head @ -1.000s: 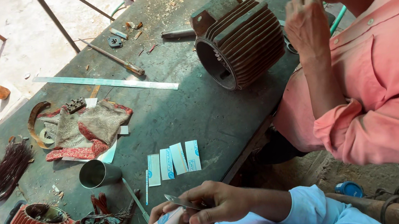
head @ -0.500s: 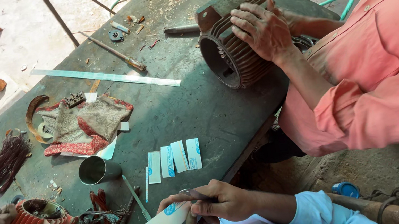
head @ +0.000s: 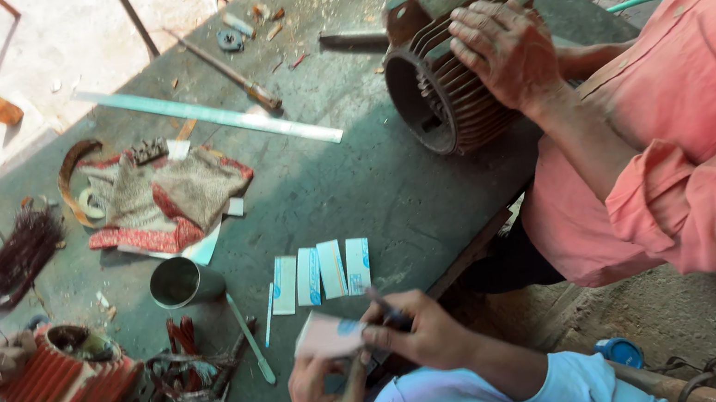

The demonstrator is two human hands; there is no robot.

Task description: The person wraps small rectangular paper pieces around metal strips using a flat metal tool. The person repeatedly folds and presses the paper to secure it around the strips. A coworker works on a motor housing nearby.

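Gripping a small white-and-blue paper slip (head: pixel 328 334) between thumb and fingers, the left hand (head: pixel 323 400) holds it just above the near edge of the green table (head: pixel 354 173), while the right hand (head: pixel 423 330) beside it is closed around a dark pen (head: pixel 382 305) whose tip is at the slip. Three more slips (head: pixel 322 273) lie side by side on the table just beyond, next to a metal cup (head: pixel 178 282); a co-worker's hand (head: pixel 505 50) rests on a finned motor housing (head: pixel 443 77) farther off
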